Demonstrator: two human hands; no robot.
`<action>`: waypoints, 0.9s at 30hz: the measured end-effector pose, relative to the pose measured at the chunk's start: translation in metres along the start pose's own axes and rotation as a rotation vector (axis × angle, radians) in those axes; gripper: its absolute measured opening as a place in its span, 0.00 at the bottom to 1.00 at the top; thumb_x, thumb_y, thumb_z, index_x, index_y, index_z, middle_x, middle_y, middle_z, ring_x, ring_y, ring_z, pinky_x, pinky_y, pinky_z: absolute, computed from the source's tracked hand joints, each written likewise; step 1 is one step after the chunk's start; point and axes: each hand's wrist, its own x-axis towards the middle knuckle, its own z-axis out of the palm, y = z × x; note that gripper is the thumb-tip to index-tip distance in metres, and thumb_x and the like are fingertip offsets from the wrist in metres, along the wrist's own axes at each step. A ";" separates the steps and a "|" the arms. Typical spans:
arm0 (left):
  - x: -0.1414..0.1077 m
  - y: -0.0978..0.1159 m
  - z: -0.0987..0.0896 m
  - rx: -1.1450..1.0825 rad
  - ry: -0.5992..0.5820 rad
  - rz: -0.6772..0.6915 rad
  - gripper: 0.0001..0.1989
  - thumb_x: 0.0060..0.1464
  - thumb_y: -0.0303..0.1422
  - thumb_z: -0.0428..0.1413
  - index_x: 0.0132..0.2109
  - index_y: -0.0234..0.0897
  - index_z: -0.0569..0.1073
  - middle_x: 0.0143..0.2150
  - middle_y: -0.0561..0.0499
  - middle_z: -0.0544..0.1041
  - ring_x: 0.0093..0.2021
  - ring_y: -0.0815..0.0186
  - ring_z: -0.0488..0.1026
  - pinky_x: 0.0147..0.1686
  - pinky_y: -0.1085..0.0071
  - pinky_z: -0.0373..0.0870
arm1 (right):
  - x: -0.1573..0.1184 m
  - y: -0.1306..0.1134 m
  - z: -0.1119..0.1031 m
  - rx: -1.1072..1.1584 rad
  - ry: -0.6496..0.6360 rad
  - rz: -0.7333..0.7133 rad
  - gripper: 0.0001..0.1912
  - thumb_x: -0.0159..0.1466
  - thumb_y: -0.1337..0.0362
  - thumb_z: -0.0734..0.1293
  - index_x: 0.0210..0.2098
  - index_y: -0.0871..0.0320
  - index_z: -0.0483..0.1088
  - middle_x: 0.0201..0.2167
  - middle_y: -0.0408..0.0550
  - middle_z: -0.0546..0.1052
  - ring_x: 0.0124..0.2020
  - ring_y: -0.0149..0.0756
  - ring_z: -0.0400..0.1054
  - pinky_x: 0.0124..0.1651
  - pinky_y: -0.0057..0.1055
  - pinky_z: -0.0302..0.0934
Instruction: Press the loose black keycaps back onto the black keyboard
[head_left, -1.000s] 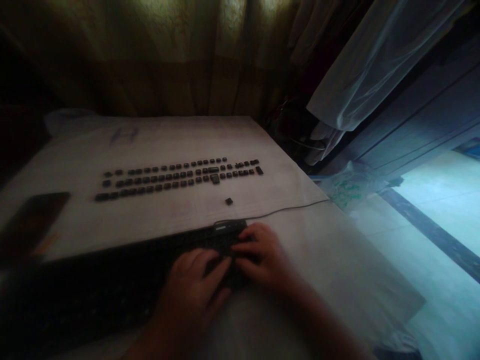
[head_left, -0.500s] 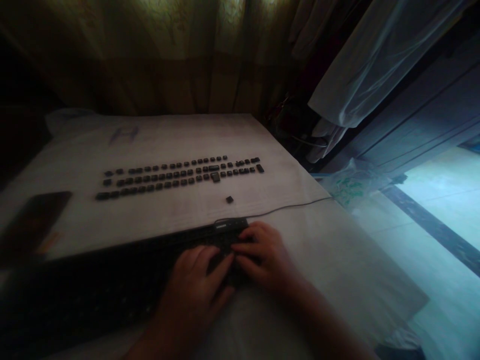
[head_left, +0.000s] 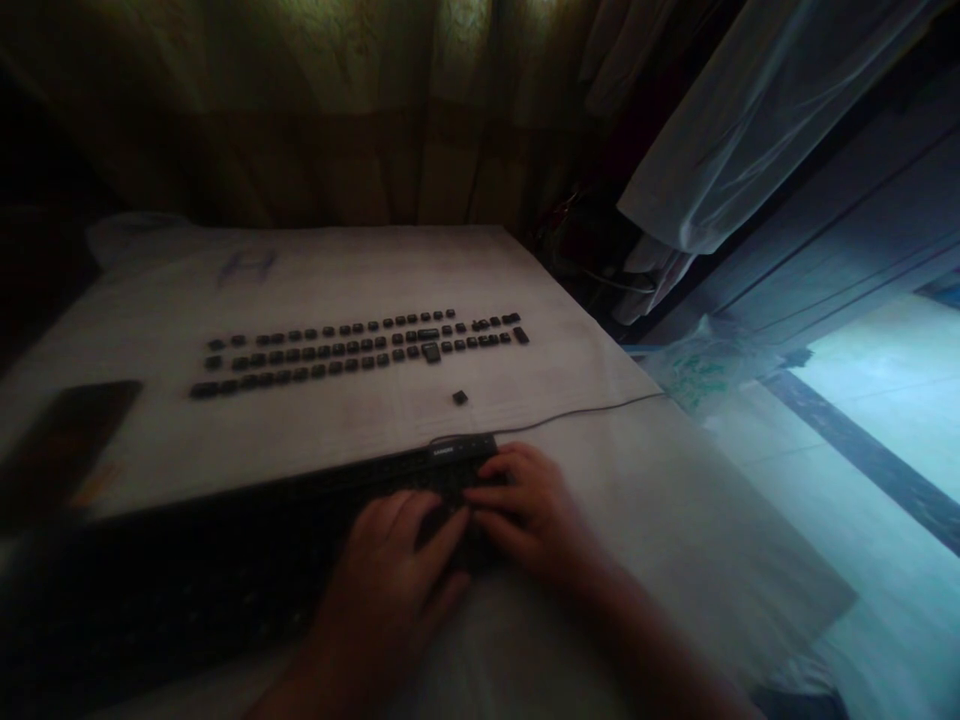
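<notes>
A long black keyboard (head_left: 225, 560) lies across the front of the white-covered table. Over its right part is my left hand (head_left: 397, 560), fingers bent and the fingertips down at the keys. My right hand (head_left: 529, 505) rests at the keyboard's right end, its fingertips nearly meeting those of my left hand. Whether a small part is pinched between the fingers is too dark to tell. Beyond the keyboard, several loose black keycaps (head_left: 337, 350) lie in three rows. One single keycap (head_left: 460, 397) sits apart, nearer the keyboard.
A dark flat phone-like object (head_left: 75, 440) lies at the left of the table (head_left: 375, 275). The keyboard's cable (head_left: 585, 410) runs off to the right edge. A curtain (head_left: 300, 120) hangs behind; white cloth (head_left: 720, 140) and a plastic bag (head_left: 697, 365) are at the right.
</notes>
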 end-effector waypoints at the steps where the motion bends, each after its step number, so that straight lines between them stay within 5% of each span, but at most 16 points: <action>1: 0.000 0.000 0.000 0.001 0.001 0.005 0.16 0.64 0.32 0.51 0.55 0.38 0.75 0.50 0.40 0.74 0.48 0.50 0.70 0.44 0.52 0.72 | 0.000 0.000 0.000 -0.004 0.004 -0.005 0.11 0.60 0.68 0.72 0.40 0.47 0.81 0.42 0.49 0.78 0.51 0.50 0.67 0.54 0.54 0.61; 27: 0.000 0.001 0.001 -0.004 -0.036 0.000 0.16 0.62 0.31 0.53 0.55 0.37 0.75 0.51 0.42 0.74 0.50 0.51 0.71 0.49 0.51 0.71 | -0.001 0.003 0.003 0.003 0.016 -0.008 0.09 0.61 0.68 0.71 0.38 0.49 0.82 0.40 0.49 0.79 0.50 0.49 0.68 0.52 0.53 0.62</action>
